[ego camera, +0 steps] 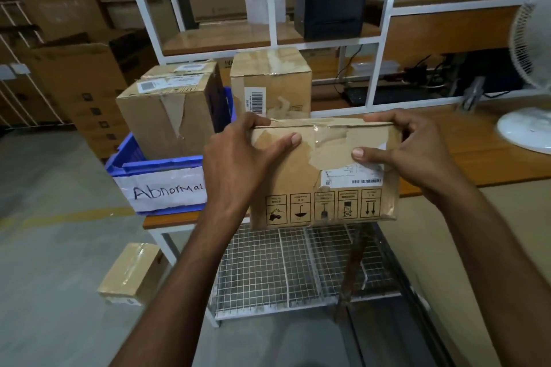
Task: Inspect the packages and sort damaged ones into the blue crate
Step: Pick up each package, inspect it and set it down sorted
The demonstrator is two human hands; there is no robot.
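The small cardboard box (286, 185) looks light, since fingertips and thumbs alone carry it, and its walls seem stiff enough to take a squeeze at the ends. The glossy tape across its front is wrinkled and lifting, the paper skin is torn near the label, and the lower right corner looks crumpled, so I judge it damaged. The tape patches are likely slick, so the better hold is on bare cardboard at the two short ends, away from the soft corner. The left hand (238, 161) grips the left end, its thumb pressed flat on the front face and its fingers hooked over the top edge. The right hand (417, 155) grips the right end the same way, thumb tip on the tape and fingers curled over the top. The box hangs in the air in front of the person, above a wire basket (298, 271) and at the front edge of the wooden table (492, 158). The blue crate (167, 162), labelled "Abnormal", sits just to the left and already holds a larger box (167, 119)
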